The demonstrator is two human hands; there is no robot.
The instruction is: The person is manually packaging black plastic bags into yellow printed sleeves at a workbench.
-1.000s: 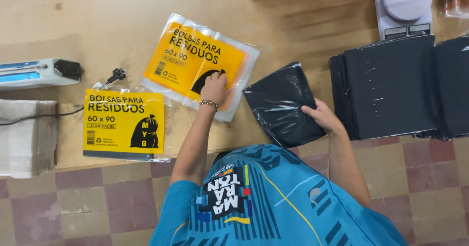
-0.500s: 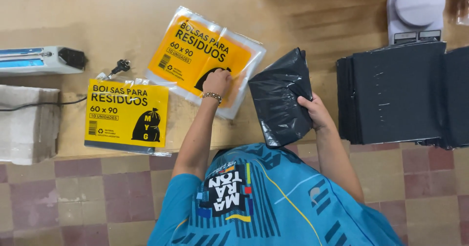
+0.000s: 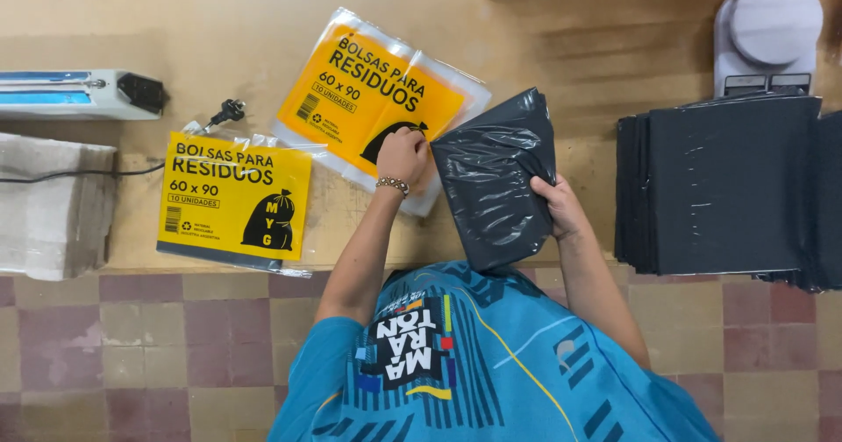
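Right hand (image 3: 561,207) closed on the right edge of a folded black plastic bag bundle (image 3: 498,179), fingers wrapped over the edge, thumb side hidden behind the plastic. Bundle is lifted and tilted off the table, its long axis running from near the person's chest up and away toward the far side, upper corner leaning right. Left hand (image 3: 402,154) rests on the near corner of an orange-labelled clear packet (image 3: 373,100), fingers curled down at the packet's open-looking edge; whether it pinches the film or only presses it, cannot tell. A beaded bracelet (image 3: 393,183) sits on that wrist. The bundle lies just right of the left hand, its left edge touching or nearly touching the packet; the packet's mouth faces the bundle, so the right hand carries and the left is nearer the packet. Second, yellow-labelled packet (image 3: 235,198) lies flat to the left, well apart. Stack of flat black bags (image 3: 728,188) to the right, near the table edge. Heat sealer (image 3: 79,93) far left, with a plug (image 3: 230,109) beside it; folded grey cloth (image 3: 53,205) below. White scale (image 3: 765,30) at top right. Wooden table (image 3: 175,21); tiled floor (image 3: 175,345) beneath.
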